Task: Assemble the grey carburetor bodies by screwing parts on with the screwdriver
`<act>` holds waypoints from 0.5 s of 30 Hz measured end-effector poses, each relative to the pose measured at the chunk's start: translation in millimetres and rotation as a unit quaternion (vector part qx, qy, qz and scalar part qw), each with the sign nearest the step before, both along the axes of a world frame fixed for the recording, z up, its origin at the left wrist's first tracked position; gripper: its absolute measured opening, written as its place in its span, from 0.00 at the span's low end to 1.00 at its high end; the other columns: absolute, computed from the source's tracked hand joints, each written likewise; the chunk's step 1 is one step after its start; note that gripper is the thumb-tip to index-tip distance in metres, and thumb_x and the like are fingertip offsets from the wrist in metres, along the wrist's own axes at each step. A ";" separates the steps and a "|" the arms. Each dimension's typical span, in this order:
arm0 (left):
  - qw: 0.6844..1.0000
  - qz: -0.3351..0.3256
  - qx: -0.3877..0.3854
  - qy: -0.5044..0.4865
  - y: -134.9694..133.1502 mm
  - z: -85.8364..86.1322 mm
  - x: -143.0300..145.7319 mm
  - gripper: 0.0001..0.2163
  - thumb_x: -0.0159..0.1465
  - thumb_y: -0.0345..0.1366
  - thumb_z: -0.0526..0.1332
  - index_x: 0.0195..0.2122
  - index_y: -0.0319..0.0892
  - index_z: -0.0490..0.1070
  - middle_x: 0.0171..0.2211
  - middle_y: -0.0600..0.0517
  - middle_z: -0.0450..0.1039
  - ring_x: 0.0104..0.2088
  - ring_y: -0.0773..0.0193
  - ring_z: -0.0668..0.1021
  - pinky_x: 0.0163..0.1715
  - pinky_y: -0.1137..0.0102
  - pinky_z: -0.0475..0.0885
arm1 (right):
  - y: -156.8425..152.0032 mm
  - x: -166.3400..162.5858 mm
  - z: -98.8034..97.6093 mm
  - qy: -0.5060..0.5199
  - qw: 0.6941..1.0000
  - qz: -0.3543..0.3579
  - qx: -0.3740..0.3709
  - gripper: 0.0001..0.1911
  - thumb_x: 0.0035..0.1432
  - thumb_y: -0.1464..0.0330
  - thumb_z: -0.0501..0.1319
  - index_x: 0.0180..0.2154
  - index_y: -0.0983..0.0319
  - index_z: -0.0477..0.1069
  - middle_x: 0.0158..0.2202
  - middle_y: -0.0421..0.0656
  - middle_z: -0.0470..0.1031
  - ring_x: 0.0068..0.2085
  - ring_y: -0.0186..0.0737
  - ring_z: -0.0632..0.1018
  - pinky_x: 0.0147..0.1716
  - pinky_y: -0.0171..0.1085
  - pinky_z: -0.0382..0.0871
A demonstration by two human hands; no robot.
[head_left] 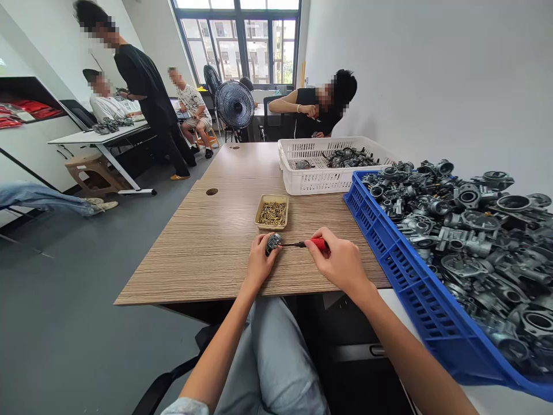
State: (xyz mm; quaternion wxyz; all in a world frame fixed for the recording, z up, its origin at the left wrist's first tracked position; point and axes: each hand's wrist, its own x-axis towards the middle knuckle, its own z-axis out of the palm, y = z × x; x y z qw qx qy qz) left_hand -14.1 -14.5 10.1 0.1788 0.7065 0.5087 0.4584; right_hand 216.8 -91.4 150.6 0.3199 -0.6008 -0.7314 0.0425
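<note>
My left hand (258, 262) is closed around a small grey metal part (273, 242), holding it just above the wooden table (207, 242). My right hand (339, 262) grips a red-handled screwdriver (318, 243) whose dark shaft points left, its tip at the part. A small tan tray of brass screws (272, 212) sits just beyond my hands.
A blue crate (401, 271) heaped with grey metal castings fills the right side. A white basket (311, 173) with a few more parts stands behind it. Another person sits at the table's far end; more people, a fan (234, 104) and a white table are at the back left.
</note>
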 end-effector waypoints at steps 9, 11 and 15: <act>0.999 -0.027 0.015 0.029 0.7 -1.0 1.2 0.22 0.72 0.42 0.67 0.67 0.51 0.72 0.63 0.43 0.72 0.66 0.48 0.74 0.70 0.50 0.68 | 52.0 35.1 -37.7 0.309 0.950 -0.010 -0.034 0.23 0.66 0.44 0.65 0.37 0.58 0.72 0.24 0.39 0.77 0.25 0.39 0.75 0.29 0.37 0.66; 0.999 -0.038 0.016 0.033 0.0 -0.6 2.1 0.25 0.71 0.44 0.69 0.68 0.51 0.70 0.65 0.43 0.70 0.68 0.47 0.72 0.71 0.50 0.66 | 65.8 42.9 -53.5 0.416 0.906 -0.002 -0.074 0.28 0.59 0.41 0.69 0.36 0.58 0.71 0.22 0.38 0.75 0.22 0.37 0.73 0.25 0.36 0.66; 0.999 -0.024 0.019 0.026 -2.6 2.5 3.3 0.20 0.71 0.45 0.68 0.62 0.48 0.71 0.59 0.44 0.74 0.63 0.49 0.75 0.67 0.52 0.70 | 82.6 53.1 -80.5 0.498 0.859 0.008 -0.121 0.33 0.52 0.34 0.69 0.32 0.57 0.67 0.19 0.36 0.70 0.20 0.35 0.70 0.21 0.35 0.66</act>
